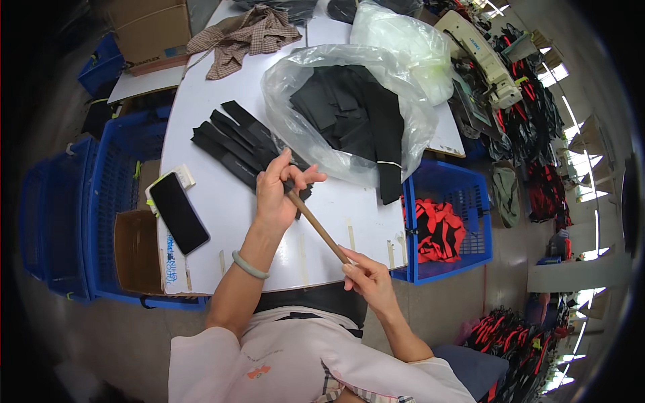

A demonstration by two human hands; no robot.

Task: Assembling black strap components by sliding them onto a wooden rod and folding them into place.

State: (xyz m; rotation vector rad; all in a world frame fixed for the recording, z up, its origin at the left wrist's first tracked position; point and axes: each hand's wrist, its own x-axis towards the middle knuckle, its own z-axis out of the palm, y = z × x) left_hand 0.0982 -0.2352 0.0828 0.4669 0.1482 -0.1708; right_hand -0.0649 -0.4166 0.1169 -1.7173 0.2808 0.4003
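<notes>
A thin brown wooden stick (317,226) slants between my two hands above the front part of the white table. My right hand (369,279) pinches its lower end just past the table's near edge. At the upper end, my left hand (274,196) has its fingers curled around the stick, palm partly turned up. Dark fabric shows right behind these fingers; whether the stick goes into it I cannot tell. Several black fabric strips (232,142) lie fanned out beyond my left hand. Farther back, a clear plastic bag (282,87) stands open, full of black fabric pieces (336,107).
A phone (179,213) rests at the table's left edge. Blue crates (487,232) flank the table; the right one holds red and black pieces (438,230). A checked cloth (252,40) lies at the back, with a sewing machine (480,57) at the far right.
</notes>
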